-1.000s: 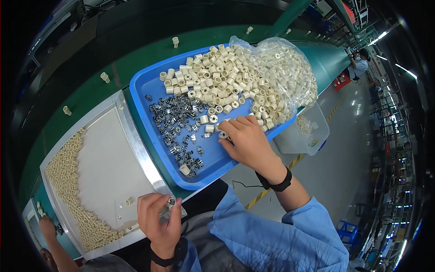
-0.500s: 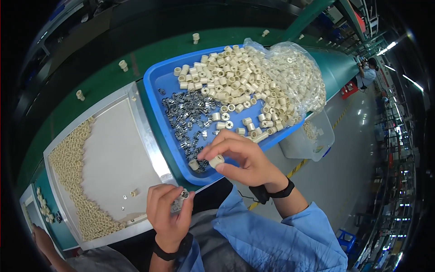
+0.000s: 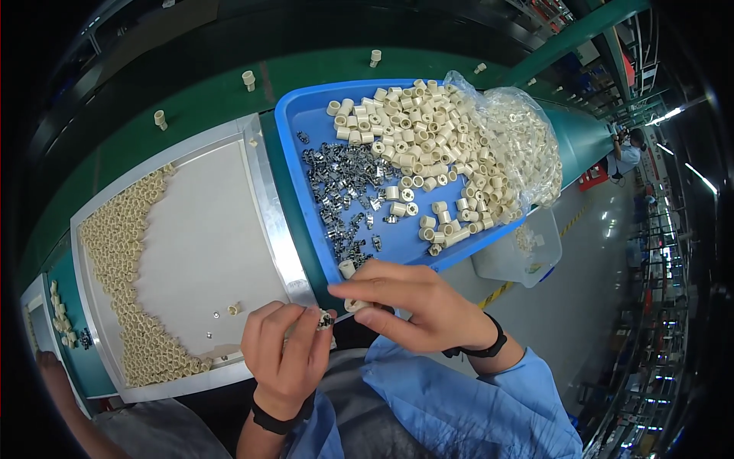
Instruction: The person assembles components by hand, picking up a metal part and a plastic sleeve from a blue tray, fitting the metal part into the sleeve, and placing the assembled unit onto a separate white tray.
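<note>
In front of my body, my left hand pinches a small metal clip piece with a white part between thumb and fingertips. Close beside it, my right hand is closed on a cream plastic cylinder, the fingers reaching over its top. The two parts are near each other but look apart. Beyond my hands lies a blue tray. Loose cream cylinders fill its far and right side, and dark shiny metal clips lie heaped on its left. One cylinder rests at its near corner.
Left of the tray, a metal-framed white board holds packed rows of cream pieces. A plastic bag of cylinders sits on the tray. Cream pieces stand along the green belt. At right is a clear bin; another person's arm shows lower left.
My right hand has moved from over the tray's near edge down toward my left hand, still holding the cylinder. The view has shifted, so the tray and board sit farther right.
</note>
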`<state>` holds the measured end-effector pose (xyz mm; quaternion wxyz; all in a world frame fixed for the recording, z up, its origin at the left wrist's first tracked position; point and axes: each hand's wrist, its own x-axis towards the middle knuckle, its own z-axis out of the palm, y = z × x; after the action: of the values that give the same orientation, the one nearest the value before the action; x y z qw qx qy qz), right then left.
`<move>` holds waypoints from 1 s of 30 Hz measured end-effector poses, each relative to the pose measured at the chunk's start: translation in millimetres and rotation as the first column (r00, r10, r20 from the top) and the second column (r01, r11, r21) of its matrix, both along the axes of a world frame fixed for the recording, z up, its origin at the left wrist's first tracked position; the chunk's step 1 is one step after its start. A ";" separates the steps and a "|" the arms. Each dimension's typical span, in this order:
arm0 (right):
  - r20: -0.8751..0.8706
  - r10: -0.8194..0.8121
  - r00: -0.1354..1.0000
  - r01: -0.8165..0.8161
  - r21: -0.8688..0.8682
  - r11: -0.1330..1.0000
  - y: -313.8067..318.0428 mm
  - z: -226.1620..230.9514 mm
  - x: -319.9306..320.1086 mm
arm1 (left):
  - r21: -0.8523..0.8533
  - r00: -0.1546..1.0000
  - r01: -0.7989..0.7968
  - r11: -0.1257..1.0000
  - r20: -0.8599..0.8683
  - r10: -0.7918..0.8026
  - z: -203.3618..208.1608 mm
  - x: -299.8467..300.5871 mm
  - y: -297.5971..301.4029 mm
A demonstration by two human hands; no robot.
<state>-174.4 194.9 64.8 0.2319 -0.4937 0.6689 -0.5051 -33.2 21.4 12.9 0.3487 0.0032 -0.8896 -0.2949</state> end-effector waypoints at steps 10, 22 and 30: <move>0.407 -0.059 0.912 -0.012 0.171 0.985 1.7 5.5 12.5 | -0.144 0.997 0.026 0.989 -0.066 -0.036 2.8 -3.3 -5.4; 0.272 -0.039 0.962 -0.038 0.272 0.962 6.8 16.1 5.8 | -0.137 0.991 0.127 0.982 -0.028 -0.132 1.5 -2.6 1.8; 0.106 -0.022 0.994 0.003 0.179 0.984 14.2 17.1 2.9 | -0.019 0.982 0.186 0.982 -0.013 -0.186 6.1 -4.1 9.8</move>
<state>-171.6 209.0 81.8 0.3078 -0.4388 0.7009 -0.4706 -37.4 31.2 19.0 0.3263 -0.0850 -0.8861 -0.3182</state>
